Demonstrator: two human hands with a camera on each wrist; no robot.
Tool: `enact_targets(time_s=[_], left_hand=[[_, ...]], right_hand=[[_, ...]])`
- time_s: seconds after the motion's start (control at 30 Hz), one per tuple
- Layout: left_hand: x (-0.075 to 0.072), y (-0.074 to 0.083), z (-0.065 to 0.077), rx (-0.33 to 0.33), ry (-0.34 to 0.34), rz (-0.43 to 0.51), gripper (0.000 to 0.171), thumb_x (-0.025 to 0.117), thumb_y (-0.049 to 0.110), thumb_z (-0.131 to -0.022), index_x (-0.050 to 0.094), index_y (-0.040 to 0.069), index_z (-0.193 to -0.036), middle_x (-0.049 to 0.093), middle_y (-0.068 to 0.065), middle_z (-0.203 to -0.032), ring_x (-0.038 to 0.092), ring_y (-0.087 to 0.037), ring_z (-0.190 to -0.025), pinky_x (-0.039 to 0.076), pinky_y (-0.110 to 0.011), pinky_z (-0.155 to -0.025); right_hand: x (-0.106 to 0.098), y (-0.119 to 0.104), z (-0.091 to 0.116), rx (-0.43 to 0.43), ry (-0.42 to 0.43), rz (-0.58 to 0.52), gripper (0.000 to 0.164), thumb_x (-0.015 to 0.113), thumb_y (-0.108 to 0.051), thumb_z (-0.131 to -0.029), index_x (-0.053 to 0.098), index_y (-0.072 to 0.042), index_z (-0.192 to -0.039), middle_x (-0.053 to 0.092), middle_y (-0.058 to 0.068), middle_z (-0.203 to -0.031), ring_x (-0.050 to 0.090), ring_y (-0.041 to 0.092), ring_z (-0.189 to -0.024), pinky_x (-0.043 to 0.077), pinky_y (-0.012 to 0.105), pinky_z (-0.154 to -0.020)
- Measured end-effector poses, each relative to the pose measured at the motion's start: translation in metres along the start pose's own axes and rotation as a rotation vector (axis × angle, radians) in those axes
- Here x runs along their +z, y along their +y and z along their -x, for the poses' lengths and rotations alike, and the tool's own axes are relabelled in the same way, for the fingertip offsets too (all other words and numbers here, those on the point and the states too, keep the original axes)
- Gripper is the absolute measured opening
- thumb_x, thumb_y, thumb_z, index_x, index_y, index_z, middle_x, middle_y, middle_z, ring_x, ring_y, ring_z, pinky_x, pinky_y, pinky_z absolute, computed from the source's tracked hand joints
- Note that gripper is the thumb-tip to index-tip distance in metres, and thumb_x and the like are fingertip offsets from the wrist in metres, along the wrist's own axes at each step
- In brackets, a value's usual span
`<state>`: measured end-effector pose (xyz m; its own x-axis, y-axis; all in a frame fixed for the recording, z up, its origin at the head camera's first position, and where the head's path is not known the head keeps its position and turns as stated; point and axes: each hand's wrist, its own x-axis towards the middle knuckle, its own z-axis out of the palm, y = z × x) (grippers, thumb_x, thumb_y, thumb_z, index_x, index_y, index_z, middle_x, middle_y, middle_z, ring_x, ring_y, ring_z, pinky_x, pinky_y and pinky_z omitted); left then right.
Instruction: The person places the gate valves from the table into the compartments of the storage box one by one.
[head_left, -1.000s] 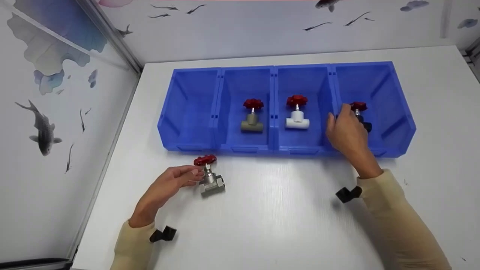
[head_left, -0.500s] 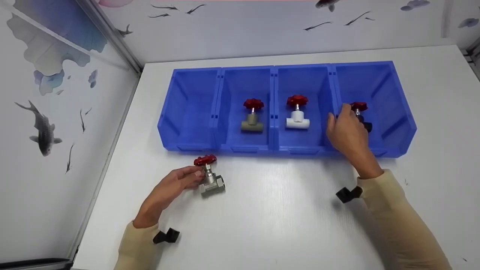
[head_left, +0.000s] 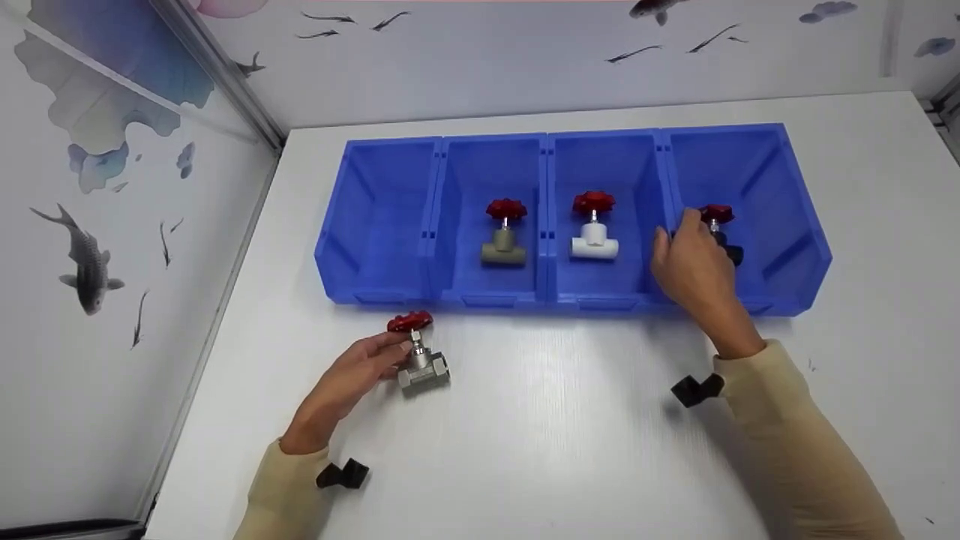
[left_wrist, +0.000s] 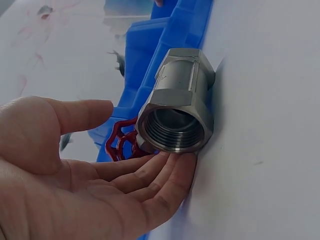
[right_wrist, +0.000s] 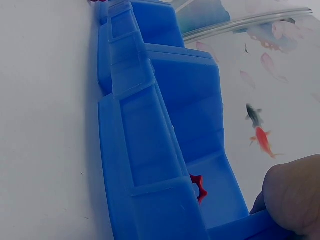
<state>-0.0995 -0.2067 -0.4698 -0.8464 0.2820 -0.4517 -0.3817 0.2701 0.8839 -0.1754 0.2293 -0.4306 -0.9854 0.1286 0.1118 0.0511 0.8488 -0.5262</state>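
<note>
A metal valve (head_left: pixel 424 373) with a red handwheel (head_left: pixel 409 322) lies on the table, in front of the leftmost blue bin. My left hand (head_left: pixel 352 379) is at its left side, fingers reaching behind the stem. In the left wrist view the fingertips touch the valve's underside by its threaded opening, and the thumb stands apart from it. My right hand (head_left: pixel 697 262) grips the wall between the two right-hand blue bins (head_left: pixel 780 210), its thumb on the left side. A black valve (head_left: pixel 731 253) with a red handwheel lies partly hidden behind that hand.
Four joined bins make a row across the white table (head_left: pixel 555 442). An olive valve (head_left: pixel 504 253) lies in the second bin and a white valve (head_left: pixel 595 246) in the third. A printed wall panel (head_left: pixel 480 67) stands behind, another at left.
My left hand has moved a little to the right, its fingers now farther in behind the metal valve's stem. The metal valve and my right hand stay where they were.
</note>
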Motion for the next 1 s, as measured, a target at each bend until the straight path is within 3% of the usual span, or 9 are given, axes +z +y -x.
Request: enact_targets(time_s=[0.33, 0.67, 0.83, 1.0], left_hand=[[0.010, 0.005, -0.002, -0.046, 0.084, -0.036, 0.050, 0.054, 0.024, -0.101, 0.048, -0.006, -0.141, 0.059, -0.016, -0.129, 0.055, -0.022, -0.110, 0.043, -0.035, -0.093], [0.020, 0.006, -0.007, -0.080, 0.132, -0.031, 0.044, 0.056, 0.022, -0.100, 0.052, -0.002, -0.136, 0.061, -0.009, -0.112, 0.054, -0.019, -0.096, 0.043, -0.030, -0.082], [0.024, 0.007, -0.006, -0.089, 0.139, -0.010, 0.046, 0.057, 0.024, -0.099, 0.049, 0.000, -0.137, 0.062, -0.010, -0.114, 0.054, -0.020, -0.099, 0.041, -0.031, -0.083], [0.026, 0.009, -0.003, -0.099, 0.143, -0.003, 0.048, 0.059, 0.027, -0.099, 0.048, 0.002, -0.138, 0.060, -0.012, -0.121, 0.054, -0.023, -0.109, 0.039, -0.036, -0.093]], right_hand=[[0.000, 0.001, 0.000, 0.000, -0.021, -0.008, 0.053, 0.036, -0.029, -0.106, 0.037, 0.017, -0.133, 0.056, 0.036, -0.101, 0.059, 0.055, -0.083, 0.045, 0.064, -0.066], [0.000, 0.001, -0.001, -0.002, -0.028, -0.010, 0.053, 0.036, -0.029, -0.106, 0.037, 0.017, -0.132, 0.056, 0.036, -0.100, 0.059, 0.055, -0.082, 0.045, 0.064, -0.066], [0.002, 0.002, -0.001, -0.018, -0.001, -0.012, 0.050, 0.039, -0.026, -0.105, 0.038, 0.018, -0.130, 0.056, 0.037, -0.099, 0.059, 0.055, -0.081, 0.045, 0.064, -0.066], [0.002, 0.002, -0.001, -0.014, 0.002, -0.008, 0.050, 0.039, -0.025, -0.105, 0.038, 0.018, -0.131, 0.056, 0.037, -0.101, 0.059, 0.056, -0.082, 0.046, 0.065, -0.067]])
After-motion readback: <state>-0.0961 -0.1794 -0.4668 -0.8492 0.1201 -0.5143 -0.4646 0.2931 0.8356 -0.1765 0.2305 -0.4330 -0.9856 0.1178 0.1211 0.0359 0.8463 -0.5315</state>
